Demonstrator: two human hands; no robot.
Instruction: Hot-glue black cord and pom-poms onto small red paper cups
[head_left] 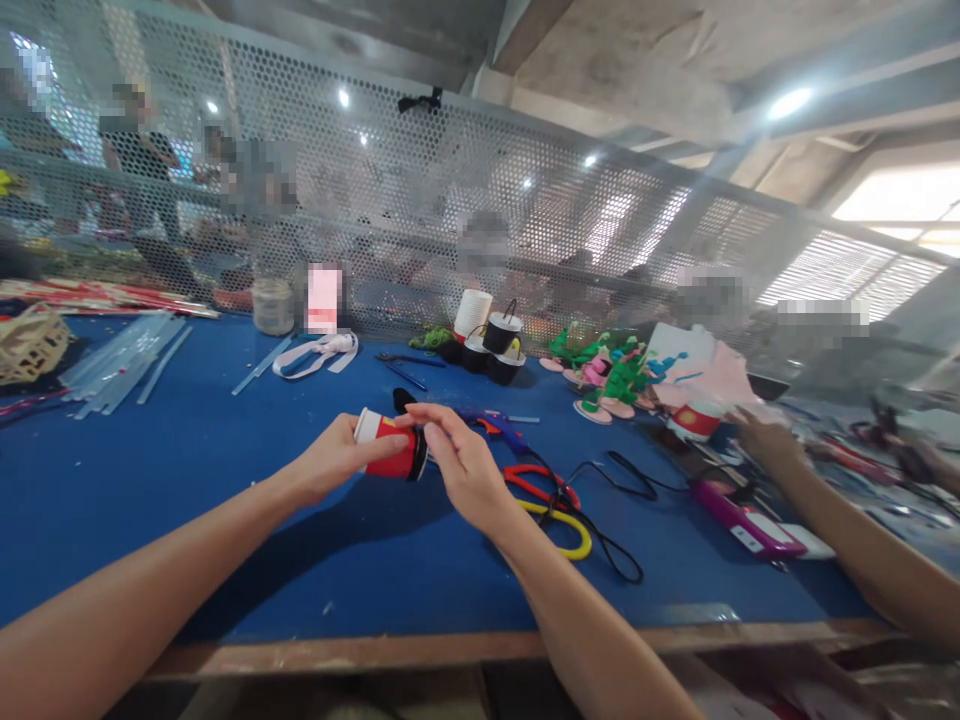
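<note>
My left hand (330,460) is wrapped round a red and white paper cup (386,462), which lies tilted on its side above the blue table. A black band (418,455) circles the cup's right end. My right hand (465,460) is at that end, its fingers stretched out over the band and touching or nearly touching it. Some black material (403,400) shows just behind the cup. Beyond my right hand lies a blue and orange glue gun (506,430), partly hidden. Scissors with red and yellow handles (577,540) lie under a black cable (622,565) beside my right forearm.
Pliers (409,372), white ribbon (319,352) and clear glue sticks (124,365) lie left. Small black-and-white cups (495,350) stand near the mesh screen (420,200). At right, green figures (622,380), a purple power strip (746,520), and another person's hand (769,445) near a red cup (694,420).
</note>
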